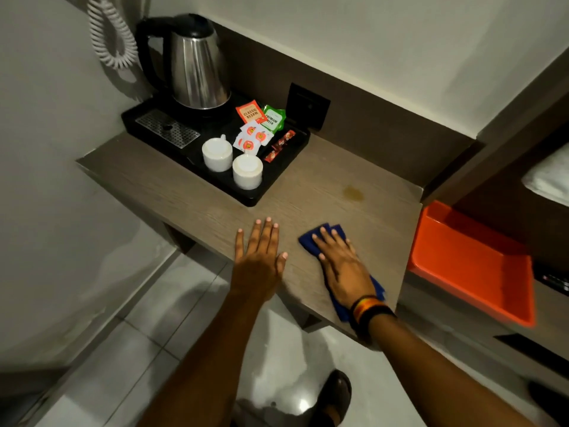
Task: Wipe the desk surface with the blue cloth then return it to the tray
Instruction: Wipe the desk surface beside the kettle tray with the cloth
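The blue cloth lies flat on the wooden desk near its front edge, right of centre. My right hand presses down on the cloth with fingers spread, covering most of it. My left hand rests flat on the bare desk just left of the cloth, palm down, holding nothing. An orange tray sits to the right of the desk, slightly lower. A yellowish stain marks the desk beyond my right hand.
A black tray at the desk's back left holds a steel kettle, two white cups and several sachets. A dark wall socket sits behind it. A coiled cord hangs at the left wall.
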Available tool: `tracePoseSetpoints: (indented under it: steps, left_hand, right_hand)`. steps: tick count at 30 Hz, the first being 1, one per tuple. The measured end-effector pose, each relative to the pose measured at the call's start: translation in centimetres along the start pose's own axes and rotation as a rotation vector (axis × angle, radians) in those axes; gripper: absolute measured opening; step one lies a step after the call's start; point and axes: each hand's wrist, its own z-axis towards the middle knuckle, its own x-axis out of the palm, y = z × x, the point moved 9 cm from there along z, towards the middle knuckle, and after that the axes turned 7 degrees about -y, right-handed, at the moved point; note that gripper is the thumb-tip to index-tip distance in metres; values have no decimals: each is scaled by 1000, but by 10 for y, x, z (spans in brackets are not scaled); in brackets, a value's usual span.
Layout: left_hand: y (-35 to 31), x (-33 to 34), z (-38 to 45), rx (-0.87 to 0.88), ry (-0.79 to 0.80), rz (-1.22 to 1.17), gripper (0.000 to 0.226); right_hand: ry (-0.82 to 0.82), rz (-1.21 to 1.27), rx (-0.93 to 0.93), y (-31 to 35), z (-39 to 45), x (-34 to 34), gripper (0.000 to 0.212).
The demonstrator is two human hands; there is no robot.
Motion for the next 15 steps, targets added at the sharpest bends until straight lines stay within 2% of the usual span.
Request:
tracePoseSetpoints:
  steps: [3,8,10,13,15]
  left_hand:
    - [3,0,3,28,5,-61,68]
    - [3,9,2,24,-17,-10,68]
    - [0,10,2,32,-16,50,68]
    - [0,1,2,31,-62,72,65]
    - [-3,-6,2,52,-111,60,61]
  right_hand:
    - [-44,-18,69,-31,-15,-15,46]
    - [-115,-83,216,-47,60,-8,47]
    - [-90,-91,132,-23,66,0,47]
    - [13,-69,-50,10,23,1,47]
    - [28,-40,-25,-5,-12,-11,46]
